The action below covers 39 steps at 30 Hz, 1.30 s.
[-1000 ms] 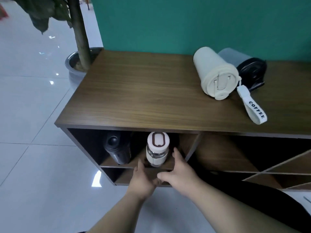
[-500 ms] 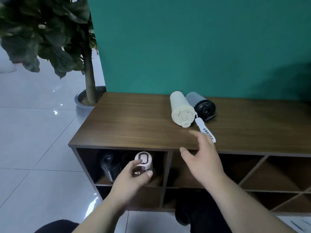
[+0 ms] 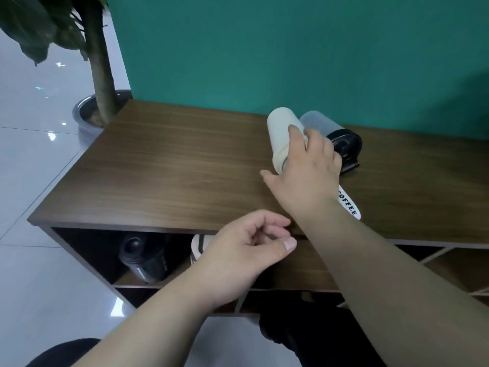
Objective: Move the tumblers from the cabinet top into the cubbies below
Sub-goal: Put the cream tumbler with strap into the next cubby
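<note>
1. R hand reaches over the cream tumbler lying on the cabinet top; fingers spread on it, not closed round it.
2. Grey tumbler w/ black lid lies just beside it.
3. L hand loosely curled, empty, in front of cubbies.
4. Upper-left cubby: black tumbler & white tumbler, partly hidden.
</note>
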Tool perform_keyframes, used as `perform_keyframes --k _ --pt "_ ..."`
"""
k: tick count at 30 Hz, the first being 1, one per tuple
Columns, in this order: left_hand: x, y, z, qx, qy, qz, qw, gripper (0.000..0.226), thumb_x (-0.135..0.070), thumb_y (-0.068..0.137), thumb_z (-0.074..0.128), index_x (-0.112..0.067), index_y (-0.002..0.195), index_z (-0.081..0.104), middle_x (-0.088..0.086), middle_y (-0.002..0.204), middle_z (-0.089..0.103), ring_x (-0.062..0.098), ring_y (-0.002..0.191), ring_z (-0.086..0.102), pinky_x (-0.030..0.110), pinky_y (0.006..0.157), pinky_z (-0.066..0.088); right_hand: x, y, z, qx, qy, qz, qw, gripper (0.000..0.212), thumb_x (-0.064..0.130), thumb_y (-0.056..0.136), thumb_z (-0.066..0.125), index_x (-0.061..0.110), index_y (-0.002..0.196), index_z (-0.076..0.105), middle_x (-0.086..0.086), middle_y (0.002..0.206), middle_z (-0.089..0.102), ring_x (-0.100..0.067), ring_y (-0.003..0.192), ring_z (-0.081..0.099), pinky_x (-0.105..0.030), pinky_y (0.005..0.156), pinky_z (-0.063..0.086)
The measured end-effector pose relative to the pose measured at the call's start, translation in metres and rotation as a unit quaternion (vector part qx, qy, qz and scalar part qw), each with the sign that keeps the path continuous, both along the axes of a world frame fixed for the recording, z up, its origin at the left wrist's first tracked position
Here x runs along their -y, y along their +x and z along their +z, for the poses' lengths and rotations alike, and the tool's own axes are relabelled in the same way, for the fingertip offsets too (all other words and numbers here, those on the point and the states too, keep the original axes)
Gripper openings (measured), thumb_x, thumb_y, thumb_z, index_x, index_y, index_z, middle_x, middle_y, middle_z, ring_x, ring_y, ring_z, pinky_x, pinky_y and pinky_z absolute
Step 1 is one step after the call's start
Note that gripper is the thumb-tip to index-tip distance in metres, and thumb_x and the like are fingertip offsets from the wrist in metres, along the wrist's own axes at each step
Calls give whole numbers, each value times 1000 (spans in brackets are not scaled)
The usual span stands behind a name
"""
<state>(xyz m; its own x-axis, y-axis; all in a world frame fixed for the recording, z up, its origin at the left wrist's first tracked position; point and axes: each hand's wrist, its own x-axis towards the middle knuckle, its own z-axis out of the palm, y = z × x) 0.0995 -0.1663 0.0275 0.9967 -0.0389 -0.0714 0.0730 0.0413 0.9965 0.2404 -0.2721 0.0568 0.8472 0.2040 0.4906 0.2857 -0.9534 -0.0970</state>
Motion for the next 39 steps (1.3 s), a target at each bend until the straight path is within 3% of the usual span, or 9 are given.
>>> perform_keyframes --k 6,11,18,24,27,30,34,36,39 --pt "5 5 -8 -17 33 -111 993 24 -47 70 78 -37 92 78 -10 89 75 11 85 68 36 95 56 6 -4 1 -10 5 -17 1000 94 41 74 76 24 154 28 -15 143 44 -40 122 46 -54 95 42" --pt "16 2 -28 -49 160 -179 970 22 -47 80 73 -42 101 70 -20 90 71 -1 85 65 31 97 53 51 -56 10 -33 101 100 989 100 39 69 76 24 155 26 -11 147 39 -35 129 47 -52 105 46" --pt "24 -15 -45 -113 135 -132 975 39 -41 77 72 -30 115 70 -7 96 72 4 83 70 23 76 53 133 -142 48 -70 278 207 935 95 34 64 75 31 150 33 12 140 35 17 129 35 -2 104 28" --pt "35 -16 -66 -147 13 -170 974 89 -12 55 85 -22 135 46 8 116 68 14 84 71 28 73 59 192 -163 61 -142 242 184 942 80 51 63 69 44 139 47 30 132 49 14 122 47 -1 92 34" --pt "51 -13 -85 -123 35 -173 976 106 -12 51 93 -37 141 42 5 131 63 19 110 70 36 91 61 190 -160 35 -221 172 141 950 87 51 67 75 44 147 40 37 133 39 20 119 41 -1 93 30" --pt "77 -10 -116 -143 180 -156 961 91 -19 54 97 -48 126 50 3 123 70 21 106 75 34 82 65 172 -154 -5 -264 152 118 945 92 51 72 76 44 152 32 34 144 32 7 132 38 -16 104 36" --pt "94 16 -211 -177 143 -100 969 92 -32 52 108 -22 131 61 21 110 74 45 85 79 60 62 66 159 -140 -44 -334 169 133 918 107 51 67 79 45 156 21 35 156 16 15 138 27 -15 110 29" --pt "97 31 -244 -174 152 -72 970 91 -36 56 106 -30 135 59 15 113 75 45 89 78 59 63 66 164 -125 -55 -376 215 123 893 117 45 61 88 48 155 19 37 154 16 23 128 30 -16 108 33" --pt "101 39 -240 -158 165 -36 973 84 -32 62 100 -36 135 58 10 114 75 41 94 77 54 63 67 171 -103 -68 -430 246 109 862 121 38 56 93 52 152 20 29 148 34 8 129 43 -24 107 41"
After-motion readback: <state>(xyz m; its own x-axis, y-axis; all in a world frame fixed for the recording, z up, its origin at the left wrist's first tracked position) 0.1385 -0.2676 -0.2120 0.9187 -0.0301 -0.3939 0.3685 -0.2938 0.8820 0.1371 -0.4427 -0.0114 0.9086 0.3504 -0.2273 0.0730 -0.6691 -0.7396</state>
